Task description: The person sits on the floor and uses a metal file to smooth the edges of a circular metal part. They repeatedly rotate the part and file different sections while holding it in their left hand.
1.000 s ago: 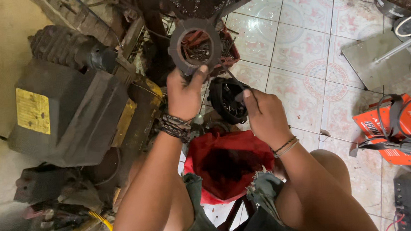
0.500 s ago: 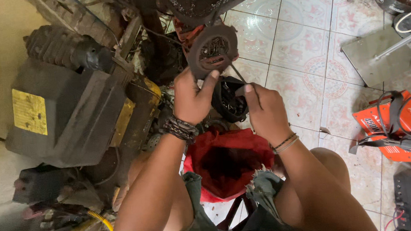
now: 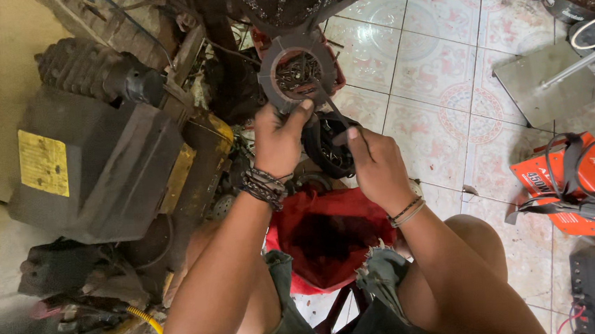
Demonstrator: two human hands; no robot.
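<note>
From my seat the thing in hand is a flat dark metal ring, held up over the tiled floor just in front of a heap of dirty engine parts. My left hand has its grip pressed together on the ring's lower edge, thumb on the near face. My right hand pinches a thin dark rod, the tip of which reaches into the ring's open middle; what kind of tool it is I cannot tell.

I judge the ring stiff and fairly heavy for its size, probably greasy, so the rim between thumb and fingers is the sound place to hold it, not the inner edge.

Just below the hands sits a black round part, and under my wrists a red cloth bag lies open between the knees. To the left stands a bulky grey machine housing with a yellow label. Well off to the right an orange welder rests on the floor with cables looped over it.
</note>
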